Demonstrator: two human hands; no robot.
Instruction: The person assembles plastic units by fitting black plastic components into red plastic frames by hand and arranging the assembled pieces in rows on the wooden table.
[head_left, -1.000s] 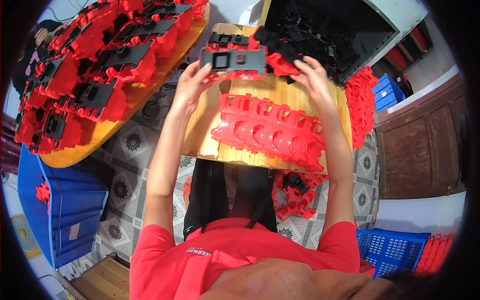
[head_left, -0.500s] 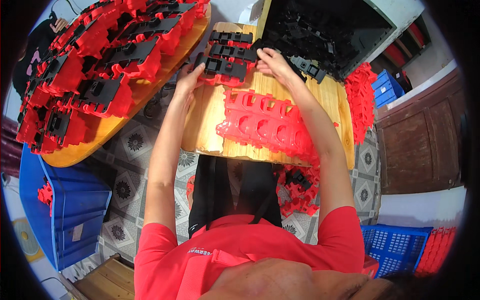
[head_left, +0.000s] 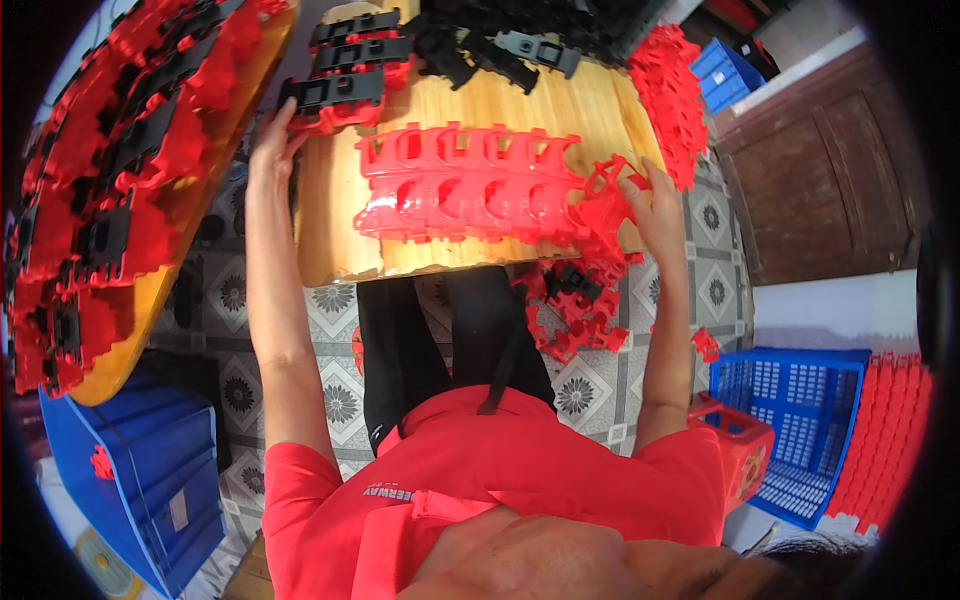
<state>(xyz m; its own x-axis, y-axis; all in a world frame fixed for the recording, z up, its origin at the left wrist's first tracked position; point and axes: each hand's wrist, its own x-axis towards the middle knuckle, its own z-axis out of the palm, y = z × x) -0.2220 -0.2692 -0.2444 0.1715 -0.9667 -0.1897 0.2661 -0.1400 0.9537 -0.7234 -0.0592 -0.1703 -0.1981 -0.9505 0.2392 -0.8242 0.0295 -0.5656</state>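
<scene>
My left hand (head_left: 274,145) is closed at the near left corner of a row of red plastic pieces with black plastic parts (head_left: 340,88) on top, its thumb against the nearest black part. At the table's right side my right hand (head_left: 655,208) has its fingers on a red openwork plastic piece (head_left: 608,195), at the end of a long row of joined red plastic pieces (head_left: 465,185). That row lies across the middle of the wooden table (head_left: 330,250). My right fingertips are partly hidden by the red piece.
Loose black parts (head_left: 490,60) lie at the table's back. Left stands an orange-edged board (head_left: 165,310) stacked with red-and-black assemblies, above a blue bin (head_left: 150,480). Red pieces (head_left: 575,310) lie under the table edge. A blue crate (head_left: 790,430) stands right.
My right hand has left the black parts at the back and come down to the right end of the red row. The left hand stays at the assembly. The view has shifted.
</scene>
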